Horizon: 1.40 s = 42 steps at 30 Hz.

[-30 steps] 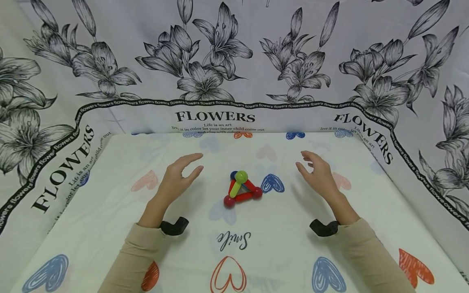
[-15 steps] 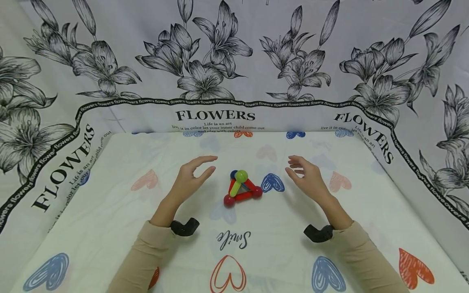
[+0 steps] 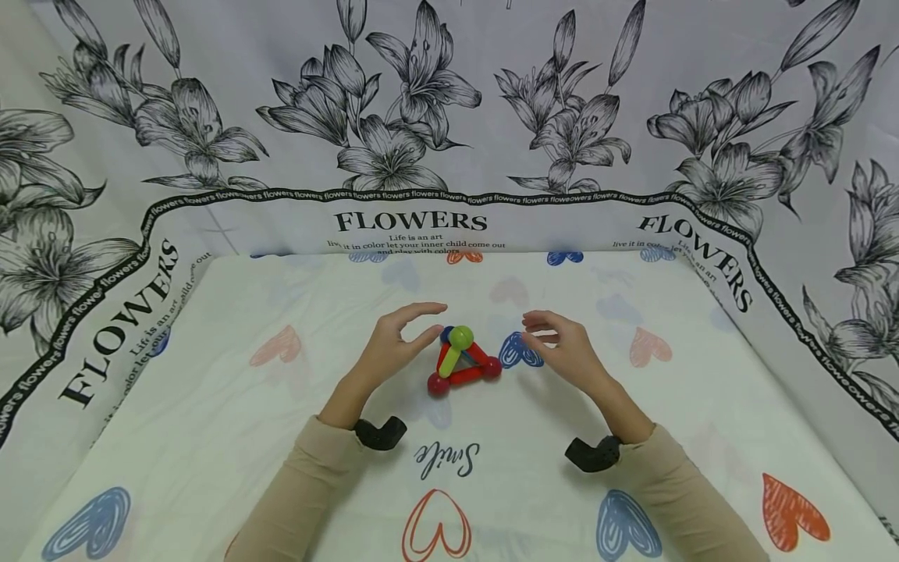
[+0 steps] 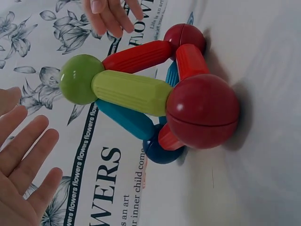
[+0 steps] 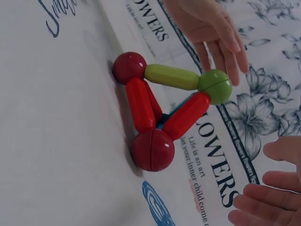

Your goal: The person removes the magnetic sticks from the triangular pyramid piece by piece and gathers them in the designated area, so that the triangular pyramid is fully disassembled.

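Observation:
A small pyramid of ball-and-rod building toy pieces (image 3: 467, 377) stands on the cloth. Its top is a green ball (image 3: 460, 337), joined to a yellow-green rod (image 4: 134, 92), a red rod and a blue rod. Two dark red balls (image 5: 153, 149) and one dark blue ball (image 4: 162, 149) form the base corners. My left hand (image 3: 395, 343) is just left of the pyramid, its thumb tip near the blue ball; contact cannot be told. To the right, apart from the toy, my right hand (image 3: 566, 349) has its fingers loosely bent. Both hands hold nothing.
A white cloth with printed hearts (image 3: 794, 511) covers the table. Behind and at the sides hangs a curtain with flower prints (image 3: 393, 156). Black wrist straps (image 3: 381, 433) sit on both forearms, by the beige sleeves (image 3: 302, 484).
Both hands have moved inward toward the pyramid, the left one rightward and the right one leftward. The pyramid has stayed where it was.

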Each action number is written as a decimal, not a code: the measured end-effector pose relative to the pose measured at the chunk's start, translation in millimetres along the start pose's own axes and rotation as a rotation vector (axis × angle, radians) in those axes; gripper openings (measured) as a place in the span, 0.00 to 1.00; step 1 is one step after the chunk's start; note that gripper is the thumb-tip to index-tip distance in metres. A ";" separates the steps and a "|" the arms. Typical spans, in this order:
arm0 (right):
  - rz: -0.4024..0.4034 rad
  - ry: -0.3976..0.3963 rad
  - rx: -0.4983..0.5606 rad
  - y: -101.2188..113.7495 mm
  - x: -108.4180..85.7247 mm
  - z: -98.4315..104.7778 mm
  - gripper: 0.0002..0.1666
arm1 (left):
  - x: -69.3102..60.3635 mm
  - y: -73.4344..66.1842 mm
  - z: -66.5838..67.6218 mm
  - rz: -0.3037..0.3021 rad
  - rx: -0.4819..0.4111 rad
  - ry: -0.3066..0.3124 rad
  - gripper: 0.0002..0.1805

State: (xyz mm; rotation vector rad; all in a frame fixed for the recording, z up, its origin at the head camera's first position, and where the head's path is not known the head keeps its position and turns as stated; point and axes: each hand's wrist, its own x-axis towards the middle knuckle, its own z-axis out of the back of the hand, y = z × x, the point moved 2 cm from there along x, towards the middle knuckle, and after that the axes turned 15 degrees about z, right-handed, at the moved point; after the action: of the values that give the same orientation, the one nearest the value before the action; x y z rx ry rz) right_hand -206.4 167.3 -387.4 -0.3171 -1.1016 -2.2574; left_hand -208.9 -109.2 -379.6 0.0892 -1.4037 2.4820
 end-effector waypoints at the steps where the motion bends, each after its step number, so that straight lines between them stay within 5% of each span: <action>1: -0.001 0.003 0.012 0.6 0.3 -2.2 0.20 | 0.8 -0.5 -1.9 -0.006 -0.003 0.007 0.20; 23: -0.041 0.066 0.260 10.2 12.1 -47.8 0.21 | 8.7 10.2 -27.5 0.079 -0.055 0.145 0.23; 42: 0.005 0.063 0.240 10.7 20.8 -68.0 0.20 | 11.0 15.8 -33.0 0.062 -0.088 0.183 0.25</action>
State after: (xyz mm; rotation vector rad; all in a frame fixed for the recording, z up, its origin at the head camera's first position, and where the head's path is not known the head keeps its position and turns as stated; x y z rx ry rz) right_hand -213.2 100.8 -413.8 -0.1485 -1.3201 -2.0879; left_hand -221.0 -86.5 -407.8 -0.1975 -1.4552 2.4028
